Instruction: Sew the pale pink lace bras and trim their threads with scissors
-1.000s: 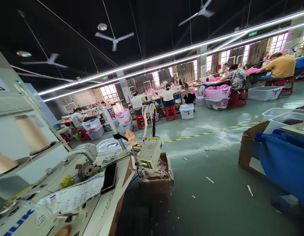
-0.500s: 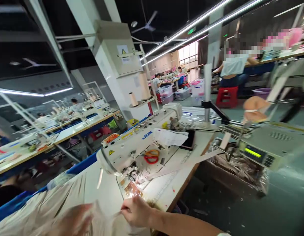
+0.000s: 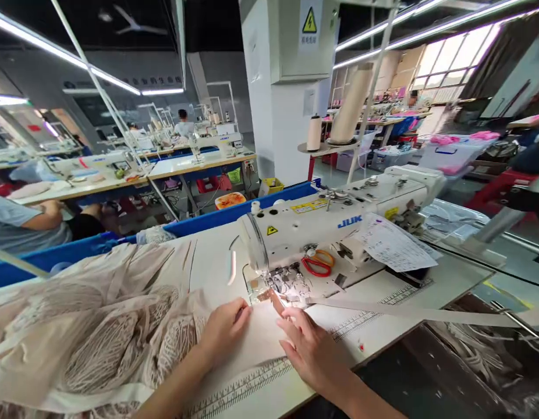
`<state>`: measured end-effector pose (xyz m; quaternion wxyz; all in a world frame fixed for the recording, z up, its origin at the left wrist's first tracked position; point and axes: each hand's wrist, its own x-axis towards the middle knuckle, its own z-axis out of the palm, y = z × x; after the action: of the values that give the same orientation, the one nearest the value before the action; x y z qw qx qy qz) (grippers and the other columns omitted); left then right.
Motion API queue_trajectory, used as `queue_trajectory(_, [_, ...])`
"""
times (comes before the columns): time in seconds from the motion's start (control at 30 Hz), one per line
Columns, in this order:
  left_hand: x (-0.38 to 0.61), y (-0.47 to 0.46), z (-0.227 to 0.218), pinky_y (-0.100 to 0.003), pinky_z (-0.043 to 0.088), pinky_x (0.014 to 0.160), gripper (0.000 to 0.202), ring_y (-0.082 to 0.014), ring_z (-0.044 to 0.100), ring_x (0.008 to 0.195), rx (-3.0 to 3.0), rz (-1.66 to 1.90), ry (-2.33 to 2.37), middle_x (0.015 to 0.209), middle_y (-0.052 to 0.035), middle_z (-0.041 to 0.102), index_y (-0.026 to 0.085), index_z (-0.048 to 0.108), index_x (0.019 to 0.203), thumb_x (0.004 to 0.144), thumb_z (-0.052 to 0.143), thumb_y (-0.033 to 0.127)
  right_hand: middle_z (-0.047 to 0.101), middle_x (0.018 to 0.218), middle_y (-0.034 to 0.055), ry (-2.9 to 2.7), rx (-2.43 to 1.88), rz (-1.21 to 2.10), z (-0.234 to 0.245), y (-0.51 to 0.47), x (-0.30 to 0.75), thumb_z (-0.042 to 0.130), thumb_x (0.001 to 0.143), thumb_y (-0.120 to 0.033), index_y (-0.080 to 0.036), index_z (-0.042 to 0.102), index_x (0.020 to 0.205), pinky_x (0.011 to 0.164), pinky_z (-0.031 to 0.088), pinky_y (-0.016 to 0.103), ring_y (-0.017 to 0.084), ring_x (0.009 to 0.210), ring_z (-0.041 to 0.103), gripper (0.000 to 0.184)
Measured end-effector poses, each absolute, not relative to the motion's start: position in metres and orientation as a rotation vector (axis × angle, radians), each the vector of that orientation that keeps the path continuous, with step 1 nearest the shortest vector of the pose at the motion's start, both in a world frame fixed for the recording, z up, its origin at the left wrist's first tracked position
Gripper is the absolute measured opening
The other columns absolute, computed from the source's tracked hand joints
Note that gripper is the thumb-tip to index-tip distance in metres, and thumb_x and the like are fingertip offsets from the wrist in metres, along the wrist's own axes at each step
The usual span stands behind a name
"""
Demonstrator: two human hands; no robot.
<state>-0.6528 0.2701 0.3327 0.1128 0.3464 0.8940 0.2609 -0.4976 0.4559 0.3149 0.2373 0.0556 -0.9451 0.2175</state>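
Note:
My left hand (image 3: pixel 226 329) rests on the white table (image 3: pixel 383 326) just left of the needle, fingers curled down onto a pale beige piece (image 3: pixel 263 326). My right hand (image 3: pixel 308 346) lies flat with fingers stretched out, its fingertips at the presser foot of the white sewing machine (image 3: pixel 330 224). A beige tape (image 3: pixel 383 312) runs from the needle area off to the right. A heap of beige lace fabric (image 3: pixel 99 337) lies to the left of my left hand.
Red-handled scissors (image 3: pixel 317 262) and a printed sheet (image 3: pixel 392 244) sit on the machine bed. Thread cones (image 3: pixel 352 105) stand behind it. A blue divider (image 3: pixel 208 221) edges the table; a person's arm (image 3: pixel 34 218) rests beyond it. Other sewing stations fill the hall.
The view has swung from the hall floor down to my sewing table. Both hands have come in from the table's near edge to the needle.

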Motion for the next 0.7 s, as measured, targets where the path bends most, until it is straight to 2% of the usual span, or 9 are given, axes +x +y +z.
queue_trajectory(0.1, [-0.655, 0.279, 0.332, -0.030, 0.040, 0.065, 0.026, -0.0192, 0.059, 0.072, 1.139, 0.622, 2.760, 0.082, -0.0037, 0.066, 0.019, 0.059, 0.087, 0.098, 0.038, 0.030, 0.058, 0.117, 0.0080, -2.588, 0.349, 0.516, 0.323, 0.454, -0.490, 0.055, 0.088, -0.011, -0.023, 0.059, 0.105, 0.082, 0.047, 0.032, 0.022, 0.096, 0.057, 0.021])
queue_trajectory(0.27, [-0.659, 0.287, 0.323, -0.035, 0.048, 0.080, 0.028, -0.0235, 0.057, 0.100, 1.708, 0.519, 2.850, 0.106, -0.0104, 0.065, 0.017, 0.063, 0.103, 0.096, 0.037, 0.011, 0.061, 0.098, 0.0050, -2.650, 0.434, 0.547, 0.329, 0.457, -0.495, 0.053, 0.093, -0.015, -0.021, 0.060, 0.101, 0.078, 0.044, 0.032, 0.021, 0.091, 0.053, 0.012])
queue_trajectory(0.37, [-0.658, 0.283, 0.318, -0.039, 0.050, 0.084, 0.033, -0.0249, 0.056, 0.103, 1.975, 0.455, 2.743, 0.113, -0.0116, 0.064, 0.015, 0.062, 0.115, 0.093, 0.038, 0.006, 0.060, 0.099, 0.0044, -2.699, 0.421, 0.480, 0.331, 0.463, -0.500, 0.056, 0.093, -0.015, -0.020, 0.060, 0.102, 0.077, 0.043, 0.032, 0.021, 0.092, 0.052, 0.011])
queue_trajectory(0.47, [-0.652, 0.280, 0.321, -0.041, 0.051, 0.084, 0.040, -0.0256, 0.057, 0.101, 1.994, 0.456, 2.698, 0.116, -0.0133, 0.064, 0.012, 0.059, 0.122, 0.090, 0.038, 0.004, 0.060, 0.097, 0.0041, -2.751, 0.478, 0.358, 0.339, 0.470, -0.504, 0.055, 0.093, -0.015, -0.021, 0.059, 0.100, 0.075, 0.042, 0.032, 0.021, 0.090, 0.053, 0.009])
queue_trajectory(0.57, [-0.641, 0.280, 0.333, -0.048, 0.046, 0.097, 0.035, -0.0276, 0.057, 0.104, 1.909, 0.461, 2.676, 0.118, -0.0152, 0.062, 0.012, 0.057, 0.125, 0.094, 0.045, 0.021, 0.057, 0.094, 0.0041, -2.789, 0.556, 0.236, 0.345, 0.476, -0.509, 0.053, 0.092, -0.013, -0.020, 0.057, 0.094, 0.072, 0.040, 0.031, 0.020, 0.086, 0.052, 0.009])
queue_trajectory(0.63, [-0.634, 0.282, 0.343, -0.056, 0.036, 0.108, 0.050, -0.0315, 0.055, 0.111, 1.834, 0.427, 2.660, 0.123, -0.0171, 0.059, 0.011, 0.053, 0.130, 0.092, 0.053, 0.044, 0.056, 0.094, 0.0044, -2.800, 0.579, 0.199, 0.344, 0.479, -0.512, 0.053, 0.086, -0.008, -0.020, 0.057, 0.093, 0.070, 0.039, 0.032, 0.021, 0.087, 0.051, 0.014])
queue_trajectory(0.7, [-0.629, 0.283, 0.349, -0.061, 0.027, 0.113, 0.069, -0.0350, 0.053, 0.117, 1.759, 0.384, 2.648, 0.127, -0.0188, 0.057, 0.010, 0.051, 0.132, 0.084, 0.060, 0.059, 0.056, 0.094, 0.0047, -2.791, 0.553, 0.208, 0.338, 0.479, -0.517, 0.052, 0.082, -0.004, -0.020, 0.057, 0.094, 0.069, 0.038, 0.032, 0.022, 0.087, 0.051, 0.020])
